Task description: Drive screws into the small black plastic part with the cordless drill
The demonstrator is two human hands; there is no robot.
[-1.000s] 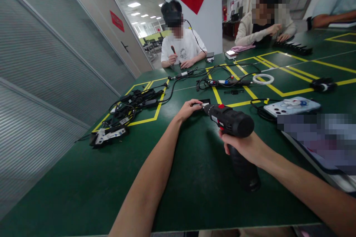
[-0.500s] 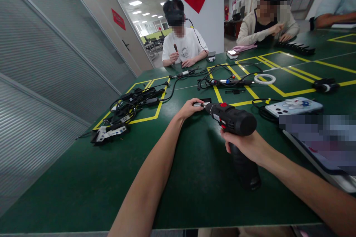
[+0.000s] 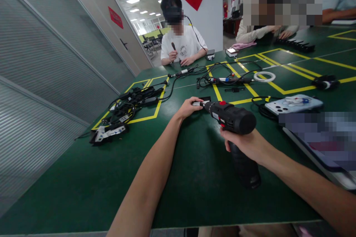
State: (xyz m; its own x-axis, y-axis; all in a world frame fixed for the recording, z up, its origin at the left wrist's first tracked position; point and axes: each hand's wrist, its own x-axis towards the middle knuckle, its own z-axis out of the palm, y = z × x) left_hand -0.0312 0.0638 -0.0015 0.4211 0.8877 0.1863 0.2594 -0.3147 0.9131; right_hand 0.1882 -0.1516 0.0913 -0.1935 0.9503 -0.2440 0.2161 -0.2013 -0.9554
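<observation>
My right hand [image 3: 246, 144] grips the handle of a black cordless drill [image 3: 233, 118] with a red switch, its nose pointing away toward a small black part [image 3: 205, 99] on the green table [image 3: 83, 177]. My left hand [image 3: 189, 106] rests at that part, its fingers pinching the metal bit at the drill's tip. The drill's battery base [image 3: 247, 172] hangs just above the table.
A heap of black cables and adapters [image 3: 128, 105] lies at the left inside yellow tape lines. A phone in a pale case [image 3: 293, 104], a white ring [image 3: 264, 77] and a cabled tool [image 3: 225, 80] lie farther off. Other people sit across the table.
The view has shifted slightly; my hands and the drill keep nearly the same pose, the left fingers staying at the drill's tip.
</observation>
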